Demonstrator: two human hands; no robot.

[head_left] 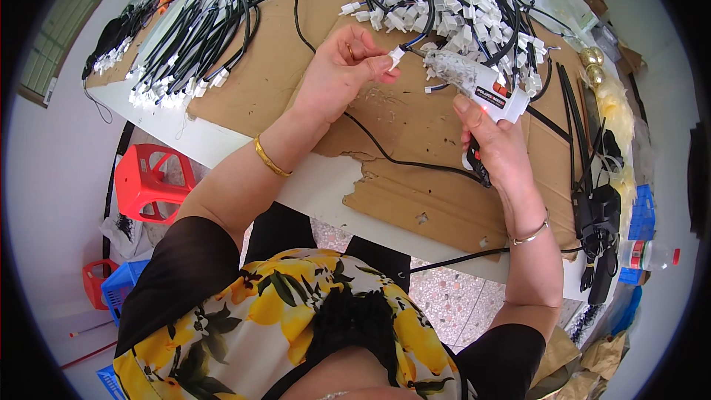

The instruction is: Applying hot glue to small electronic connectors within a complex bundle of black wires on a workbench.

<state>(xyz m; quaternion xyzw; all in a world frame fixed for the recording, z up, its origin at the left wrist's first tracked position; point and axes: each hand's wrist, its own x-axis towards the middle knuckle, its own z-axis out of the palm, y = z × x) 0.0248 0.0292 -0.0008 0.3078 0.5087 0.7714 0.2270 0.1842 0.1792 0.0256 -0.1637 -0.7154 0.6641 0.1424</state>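
Left hand [349, 67] pinches a white connector [396, 55] above the cardboard-covered worktop [320, 187]; the right hand [495, 144] grips a glue gun [470, 78], tip near the connector. The step looks like gluing; next calls for steady aim.

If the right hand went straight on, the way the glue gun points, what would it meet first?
Probably the white connector in the left hand, near its wire end, just ahead of the glue gun; depth is unclear.
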